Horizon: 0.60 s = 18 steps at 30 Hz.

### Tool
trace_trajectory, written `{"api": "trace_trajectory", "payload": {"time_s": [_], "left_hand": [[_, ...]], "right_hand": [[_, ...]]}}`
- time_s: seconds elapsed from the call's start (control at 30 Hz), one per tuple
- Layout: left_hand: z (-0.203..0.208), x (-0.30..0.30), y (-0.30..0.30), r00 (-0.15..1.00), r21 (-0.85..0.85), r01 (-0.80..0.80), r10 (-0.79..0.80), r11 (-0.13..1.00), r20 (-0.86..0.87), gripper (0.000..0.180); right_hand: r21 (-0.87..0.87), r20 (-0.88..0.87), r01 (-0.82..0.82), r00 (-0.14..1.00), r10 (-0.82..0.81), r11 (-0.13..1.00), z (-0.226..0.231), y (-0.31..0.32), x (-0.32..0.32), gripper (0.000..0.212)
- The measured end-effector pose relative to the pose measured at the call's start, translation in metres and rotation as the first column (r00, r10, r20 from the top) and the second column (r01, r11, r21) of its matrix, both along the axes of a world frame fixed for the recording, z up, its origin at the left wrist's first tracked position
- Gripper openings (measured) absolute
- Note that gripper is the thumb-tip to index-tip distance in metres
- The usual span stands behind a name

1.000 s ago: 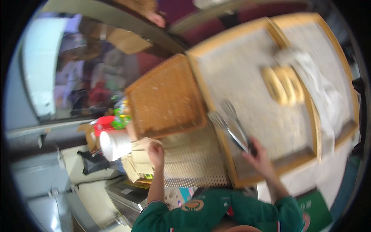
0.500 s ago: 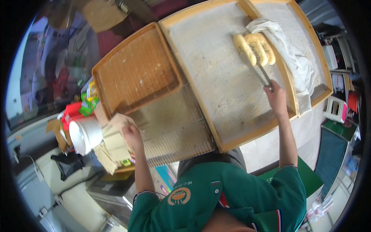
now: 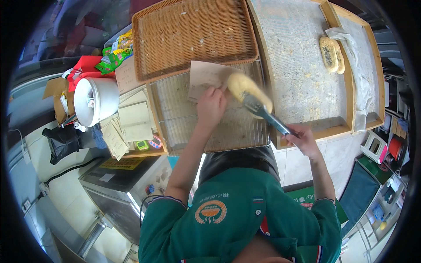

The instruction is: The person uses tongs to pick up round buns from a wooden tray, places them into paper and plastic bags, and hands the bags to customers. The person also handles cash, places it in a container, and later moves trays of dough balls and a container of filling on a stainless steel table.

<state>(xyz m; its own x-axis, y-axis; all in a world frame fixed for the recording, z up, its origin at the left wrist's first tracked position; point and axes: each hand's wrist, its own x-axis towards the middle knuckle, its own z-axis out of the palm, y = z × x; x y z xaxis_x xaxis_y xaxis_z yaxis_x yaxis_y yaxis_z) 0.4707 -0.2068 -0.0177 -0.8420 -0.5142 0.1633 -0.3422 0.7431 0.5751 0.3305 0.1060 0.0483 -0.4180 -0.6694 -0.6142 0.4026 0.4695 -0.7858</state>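
Note:
My right hand (image 3: 302,139) is closed round the handle end of metal tongs (image 3: 272,118). Their jaws grip a long pale bread roll (image 3: 243,87), slightly blurred. A flat brown paper bag (image 3: 206,74) is pinched in my left hand (image 3: 211,105), over the wire rack (image 3: 175,111). The roll's far end meets the bag's right edge; whether it is inside the bag I cannot tell. Two similar rolls with dark specks (image 3: 330,55) lie side by side in the wood-framed tray (image 3: 268,83), beside a white cloth (image 3: 357,65).
A brown woven basket tray (image 3: 195,37) lies beyond the rack. Stacked paper bags (image 3: 135,120) sit at left, beside a white bucket (image 3: 112,98) and colourful packets (image 3: 115,57). A wooden divider (image 3: 349,94) splits the framed tray.
My left hand has moved right from the stack with a paper bag. My right hand has lifted one roll out of the tray with the tongs and carried it left to the bag.

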Motion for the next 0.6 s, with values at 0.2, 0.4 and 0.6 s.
{"api": "trace_trajectory", "payload": {"time_s": [0.2,0.4,0.6], "left_hand": [[0.000,0.023,-0.007,0.985,0.328,-0.037,0.091,0.944,-0.149,0.014],[0.006,0.037,-0.023,0.958,0.245,0.168,-0.099,0.955,-0.270,0.020],[0.016,0.046,-0.015,0.955,0.328,0.238,-0.159,0.914,-0.249,0.014]], "right_hand": [[0.089,-0.110,-0.188,0.974,0.197,0.978,0.013,-0.017,0.012,0.029],[0.110,-0.082,-0.311,0.944,0.321,0.944,0.021,-0.037,0.020,0.028],[0.061,0.102,-0.197,0.976,0.190,0.979,0.021,-0.045,0.039,0.034]]}}
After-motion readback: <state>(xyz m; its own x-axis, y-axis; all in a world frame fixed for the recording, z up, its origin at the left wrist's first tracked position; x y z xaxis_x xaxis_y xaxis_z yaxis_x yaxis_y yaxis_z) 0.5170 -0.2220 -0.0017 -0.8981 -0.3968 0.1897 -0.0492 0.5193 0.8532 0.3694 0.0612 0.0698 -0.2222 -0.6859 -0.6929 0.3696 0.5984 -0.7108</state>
